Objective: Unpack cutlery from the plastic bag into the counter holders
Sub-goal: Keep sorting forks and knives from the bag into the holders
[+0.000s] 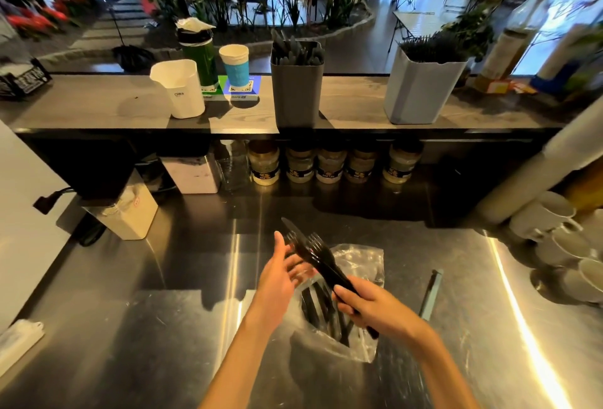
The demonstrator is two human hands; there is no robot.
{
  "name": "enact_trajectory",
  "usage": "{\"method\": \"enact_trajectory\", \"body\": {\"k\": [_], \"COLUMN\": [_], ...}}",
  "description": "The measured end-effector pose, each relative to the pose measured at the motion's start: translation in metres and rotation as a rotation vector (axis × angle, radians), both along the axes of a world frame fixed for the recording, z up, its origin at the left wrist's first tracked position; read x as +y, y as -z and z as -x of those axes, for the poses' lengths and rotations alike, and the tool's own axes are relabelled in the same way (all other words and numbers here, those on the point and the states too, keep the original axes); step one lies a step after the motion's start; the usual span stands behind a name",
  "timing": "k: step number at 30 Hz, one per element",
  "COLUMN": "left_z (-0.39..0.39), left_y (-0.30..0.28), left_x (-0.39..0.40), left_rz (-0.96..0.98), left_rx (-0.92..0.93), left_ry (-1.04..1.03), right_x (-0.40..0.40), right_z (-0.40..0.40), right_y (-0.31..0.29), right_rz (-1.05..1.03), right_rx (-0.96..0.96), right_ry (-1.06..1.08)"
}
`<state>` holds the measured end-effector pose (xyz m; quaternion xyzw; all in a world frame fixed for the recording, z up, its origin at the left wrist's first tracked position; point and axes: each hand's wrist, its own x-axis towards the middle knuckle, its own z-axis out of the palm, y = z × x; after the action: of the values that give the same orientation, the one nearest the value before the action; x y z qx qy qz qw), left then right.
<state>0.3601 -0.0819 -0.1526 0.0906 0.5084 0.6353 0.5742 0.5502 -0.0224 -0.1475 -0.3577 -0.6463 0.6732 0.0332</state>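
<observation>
Item: bundle of black plastic cutlery [313, 255], knife and forks visible, held by its handles in the right hand [368, 306], fingers curled round them, tips pointing up and away over the steel counter [163, 327]. Left hand [277, 273]: fingers straight and spread, palm turned to the bundle, touching or just short of it; contact cannot be told. Source: clear plastic bag [355, 310] lying on the counter near its front edge, mouth open, more black pieces inside, directly under the right hand. Destinations on the raised shelf [107, 108] behind the counter: dark grey holder [295, 92] near the shelf's middle, already stocked with dark handles; pale grey holder [417, 89] toward the shelf's right end, filled with fork tines up; white holder [179, 89] toward the left end, contents not visible. Step judged: a handful lifted out, being gathered or sorted before delivery; bag not yet emptied. Next move likely calls for squaring the bundle, then a reach up and forward over the shelf's front edge and a drop tips-up into the matching holder. Room: open steel between bag and the jars [326, 164] under the shelf; stacked white cups [561, 239] crowd the counter's right edge; a loose utensil [430, 294] lies just right of the bag; the shelf lip overhangs the reach path.
</observation>
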Motion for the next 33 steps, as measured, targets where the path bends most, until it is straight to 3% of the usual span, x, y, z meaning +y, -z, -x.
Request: {"method": "enact_trajectory", "body": {"k": [5,11,18,20,25,33], "left_z": [-0.016,-0.022,-0.021,-0.016,-0.014,-0.012], "left_y": [-0.001,0.001,-0.001,0.0,0.0,-0.007], "left_x": [-0.007,-0.01,-0.007,-0.005,-0.006,-0.015], "left_rz": [-0.165,-0.179,-0.182,-0.199,-0.181,-0.283], "left_rx": [0.124,0.124,-0.067,-0.04,0.108,-0.058], "left_ry": [0.237,0.14,0.012,0.003,0.063,0.382], "right_x": [-0.021,-0.024,-0.015,-0.005,0.019,0.031], "right_z": [0.025,0.031,0.024,0.021,0.037,0.064], "right_y": [0.007,0.007,0.003,0.001,-0.014,-0.04], "right_rz": [-0.166,-0.23,-0.202,-0.182,-0.177,-0.159], "right_rx": [-0.001,-0.081,-0.105,-0.113,0.073,0.225], "right_ry": [0.106,0.072,0.014,0.023,0.313,0.47]}}
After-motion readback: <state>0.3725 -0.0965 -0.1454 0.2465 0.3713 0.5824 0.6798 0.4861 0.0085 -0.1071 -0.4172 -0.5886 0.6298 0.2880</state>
